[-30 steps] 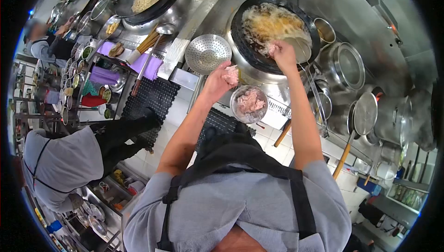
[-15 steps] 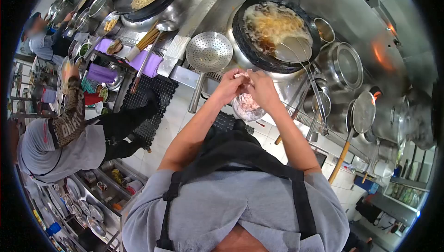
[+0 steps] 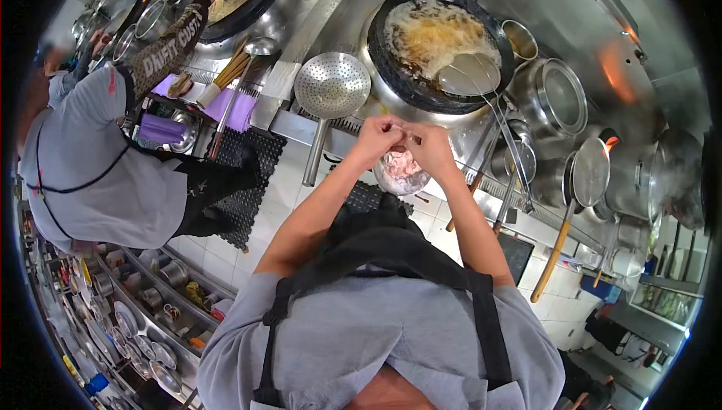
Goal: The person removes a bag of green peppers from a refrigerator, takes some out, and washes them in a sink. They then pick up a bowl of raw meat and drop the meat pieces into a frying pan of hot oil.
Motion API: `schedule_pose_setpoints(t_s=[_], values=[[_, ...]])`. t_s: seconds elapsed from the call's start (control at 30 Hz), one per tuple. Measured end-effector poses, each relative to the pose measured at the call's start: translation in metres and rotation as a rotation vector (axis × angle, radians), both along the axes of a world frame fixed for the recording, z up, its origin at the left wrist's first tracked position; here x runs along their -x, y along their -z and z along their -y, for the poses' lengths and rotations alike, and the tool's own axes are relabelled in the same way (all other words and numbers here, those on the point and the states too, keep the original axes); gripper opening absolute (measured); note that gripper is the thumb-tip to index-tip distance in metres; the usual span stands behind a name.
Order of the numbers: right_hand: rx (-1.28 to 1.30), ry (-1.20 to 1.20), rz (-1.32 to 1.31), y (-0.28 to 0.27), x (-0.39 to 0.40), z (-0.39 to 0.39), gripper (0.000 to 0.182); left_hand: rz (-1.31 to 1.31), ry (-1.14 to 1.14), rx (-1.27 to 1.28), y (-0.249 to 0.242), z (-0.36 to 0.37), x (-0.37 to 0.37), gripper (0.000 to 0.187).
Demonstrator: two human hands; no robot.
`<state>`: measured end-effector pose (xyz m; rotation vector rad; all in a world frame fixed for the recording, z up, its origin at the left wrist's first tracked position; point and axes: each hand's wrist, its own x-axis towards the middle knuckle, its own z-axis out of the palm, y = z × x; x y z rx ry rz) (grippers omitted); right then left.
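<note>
My left hand (image 3: 378, 139) and my right hand (image 3: 430, 147) meet above a bowl (image 3: 390, 183), fingers pinched together around a small pale pink piece of what looks like raw meat. More pink pieces (image 3: 402, 163) lie in the bowl just below. Directly beyond my hands, a black wok (image 3: 384, 79) holds bubbling oil with golden food (image 3: 432, 30) in it. A round wire strainer (image 3: 469, 74) rests at the wok's right side, its handle toward me. Left of the wok lies a perforated ladle (image 3: 332, 85).
A co-worker (image 3: 113, 154) on the left reaches over a second wok (image 3: 256, 11). A ladle (image 3: 260, 47) and purple cloths (image 3: 229, 109) lie between. Pots (image 3: 560, 98) and a wooden-handled strainer (image 3: 591, 171) stand at the right. Steel counter edge (image 3: 308, 127) runs before me.
The co-worker on the left has moved up to the second wok and stretched an arm over it. My hands remain together over the bowl; the view has shifted slightly.
</note>
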<state>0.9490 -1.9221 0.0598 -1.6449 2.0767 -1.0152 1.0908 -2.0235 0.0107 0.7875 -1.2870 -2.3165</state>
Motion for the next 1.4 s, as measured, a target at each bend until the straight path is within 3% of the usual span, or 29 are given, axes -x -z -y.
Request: schedule_pose_setpoints(t_s=[0.07, 0.1, 0.2, 0.23, 0.33, 0.4, 0.47, 0.57, 0.67, 0.73, 0.77, 0.8, 0.87, 1.0, 1.03, 1.13, 1.23, 1.3, 1.4], values=[[0.081, 0.083, -0.180, 0.018, 0.016, 0.002, 0.029, 0.070, -0.142, -0.042, 0.006, 0.002, -0.003, 0.015], [0.057, 0.243, -0.132, 0.019, 0.029, -0.002, 0.024, 0.106, -0.214, -0.063, 0.007, 0.004, -0.006, 0.013], [-0.133, 0.185, 0.660, 0.010, 0.050, -0.003, 0.020, -0.122, -0.199, -0.211, 0.005, 0.012, -0.018, 0.014], [-0.065, 0.093, 0.717, 0.007, 0.048, 0.001, 0.020, -0.167, -0.181, -0.320, 0.002, 0.012, -0.019, 0.017], [0.124, 0.071, 0.662, -0.014, 0.062, 0.035, 0.022, -0.319, -0.139, -0.570, -0.014, 0.016, -0.020, 0.028], [0.010, 0.201, 0.428, -0.001, 0.099, 0.071, 0.023, -0.417, -0.111, -0.655, -0.004, 0.016, -0.022, 0.037], [-0.133, 0.117, -0.031, -0.005, 0.118, 0.096, 0.024, -0.376, -0.089, -0.478, -0.007, 0.009, -0.022, 0.035], [-0.217, 0.201, -0.181, 0.000, 0.124, 0.124, 0.033, -0.254, -0.070, -0.362, -0.015, 0.008, -0.024, 0.031], [0.122, 0.169, -0.361, -0.009, 0.129, 0.125, 0.031, -0.172, -0.076, -0.301, -0.013, 0.012, -0.033, 0.027], [-0.062, 0.036, -0.270, -0.063, 0.076, 0.093, 0.031, -0.161, -0.091, -0.280, -0.011, 0.011, -0.036, 0.025], [-0.109, -0.063, -0.287, -0.071, 0.054, 0.077, 0.032, -0.168, -0.104, -0.273, -0.014, 0.013, -0.035, 0.024], [-0.098, -0.173, -0.146, -0.056, 0.035, 0.057, 0.040, -0.176, -0.116, -0.269, -0.016, 0.013, -0.035, 0.022], [-0.070, -0.172, -0.124, -0.057, -0.021, 0.030, 0.036, -0.207, -0.088, -0.253, -0.011, 0.011, -0.029, 0.020], [0.057, -0.008, -0.266, -0.016, -0.017, 0.020, 0.022, -0.045, -0.070, -0.127, -0.009, 0.017, -0.028, 0.014], [0.108, 0.060, -0.222, 0.001, 0.004, 0.017, 0.019, -0.025, -0.096, -0.111, -0.009, 0.020, -0.032, 0.015], [-0.168, 0.150, 0.513, -0.028, 0.031, 0.010, 0.019, -0.015, -0.122, -0.093, -0.011, 0.030, -0.039, 0.019], [-0.066, 0.203, 0.275, -0.020, 0.068, 0.050, 0.022, -0.133, -0.056, -0.183, -0.018, 0.030, -0.041, 0.026], [0.171, 0.159, -0.107, -0.011, 0.085, 0.086, 0.023, -0.259, -0.012, -0.282, -0.018, 0.033, -0.041, 0.032], [-0.034, 0.136, -0.337, 0.015, 0.117, 0.136, 0.027, -0.179, -0.064, -0.147, -0.021, 0.023, -0.035, 0.039]])
